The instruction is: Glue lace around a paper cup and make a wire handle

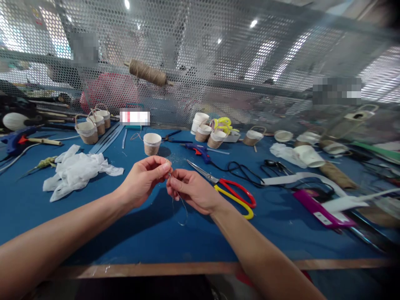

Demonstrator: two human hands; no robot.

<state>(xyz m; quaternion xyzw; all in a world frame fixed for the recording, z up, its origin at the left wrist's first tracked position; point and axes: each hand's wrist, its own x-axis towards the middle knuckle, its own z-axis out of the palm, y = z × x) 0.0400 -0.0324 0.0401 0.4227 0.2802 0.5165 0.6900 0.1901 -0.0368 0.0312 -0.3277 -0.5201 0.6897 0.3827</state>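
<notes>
My left hand (142, 179) and my right hand (195, 189) meet over the middle of the table, fingertips almost touching. Thumb and forefinger of each are pinched on a thin strand (186, 210), wire or thread, whose loose end loops below the right hand. Its exact kind is too fine to tell. Just beyond my hands stands a small white paper cup (152, 141) with a brown band round its lower part. To the right of my right hand lie scissors (236, 193) with one red and one yellow handle. A blue glue gun (200, 152) rests behind them.
Crumpled white plastic (79, 171) lies left, near handled cups (87, 132) and a second glue gun (18, 141). More cups (218, 138), cords, white strips and a purple tool (321, 210) spread rightward. A twine spool (147, 73) hangs on the perforated screen (193, 37) behind.
</notes>
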